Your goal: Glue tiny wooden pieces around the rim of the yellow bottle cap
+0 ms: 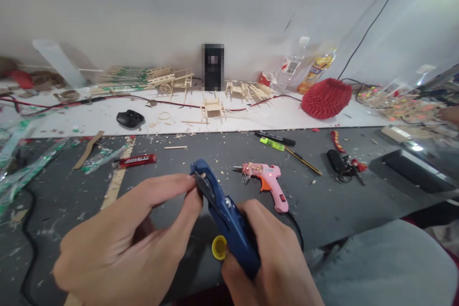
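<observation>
My right hand (272,258) is wrapped round the handles of a blue cutter (224,213), whose jaws point up and left. My left hand (125,244) pinches thumb and forefinger at the cutter's jaws (201,179), apparently on a small piece of wood that is too small to make out. A yellow cap (218,247) lies on the dark mat just under the cutter. A pink glue gun (267,179) lies on the mat right behind my hands, nozzle to the left.
Wood chips cover the dark mat (179,162). On it lie a red lighter (138,160), markers (274,138), a pencil (303,160) and keys (342,162). On the white board behind stand small stick models (213,107), a black mouse (129,118), a red paper lantern (326,98) and bottles (290,64).
</observation>
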{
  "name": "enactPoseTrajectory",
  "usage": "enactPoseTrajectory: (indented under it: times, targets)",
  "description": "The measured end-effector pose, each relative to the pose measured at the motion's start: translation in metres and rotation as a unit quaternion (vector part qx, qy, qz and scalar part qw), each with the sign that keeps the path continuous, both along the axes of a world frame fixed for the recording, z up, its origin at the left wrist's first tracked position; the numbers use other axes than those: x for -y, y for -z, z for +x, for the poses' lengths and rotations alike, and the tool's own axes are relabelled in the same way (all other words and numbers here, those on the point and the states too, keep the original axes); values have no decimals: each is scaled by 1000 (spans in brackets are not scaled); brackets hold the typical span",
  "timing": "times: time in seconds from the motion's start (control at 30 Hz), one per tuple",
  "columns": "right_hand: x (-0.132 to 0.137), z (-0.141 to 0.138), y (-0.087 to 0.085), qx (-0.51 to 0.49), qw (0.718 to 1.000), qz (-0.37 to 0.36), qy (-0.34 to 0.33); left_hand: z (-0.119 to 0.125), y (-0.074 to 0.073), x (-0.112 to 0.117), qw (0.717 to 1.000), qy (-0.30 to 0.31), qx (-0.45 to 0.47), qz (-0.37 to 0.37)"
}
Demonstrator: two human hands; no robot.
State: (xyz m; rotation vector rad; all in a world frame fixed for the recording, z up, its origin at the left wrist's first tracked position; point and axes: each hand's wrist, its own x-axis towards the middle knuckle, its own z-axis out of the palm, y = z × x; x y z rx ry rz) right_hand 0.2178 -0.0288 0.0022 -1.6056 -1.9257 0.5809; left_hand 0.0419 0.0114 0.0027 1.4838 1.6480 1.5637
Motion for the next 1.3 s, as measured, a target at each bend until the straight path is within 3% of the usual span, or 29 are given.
enactPoseTrajectory:
  times: [0.1,0.23,0.37,0.47,0.63,0.7,0.8,0.97,1.13,1.3]
  targets:
    - [3,-1,3,-9,1000,-26,-8,4,-1,1,984,-126,-127,5]
    - [2,-4,3,-11,1000,-5,24,6,-2,-1,988,-100,-115,19]
    - [3,-4,-1,-8,998,-64,10,7,-11,-9,996,-68,-64,-9]
    - [5,-4,-4,-15,995,-90,33,9,-14,-13,1000,-8,-8,8]
    - [6,-6,-6,-37,993,-100,41,10,-10,-9,999,-24,7,22]
    - [6,-7,-6,-46,993,-99,42,7,-7,-9,994,37,104,21]
    - [4,-9,-8,-67,991,-108,49,-1,-1,-16,961,149,231,-5]
    - [-2,-7,-21,-113,977,-175,43,-15,8,-34,920,272,280,-45]
    - [-1,2,-30,-126,973,-192,-28,-27,10,-51,867,399,289,-77]
    - [4,8,-25,-114,979,-166,-32,-31,9,-52,848,435,286,-98]
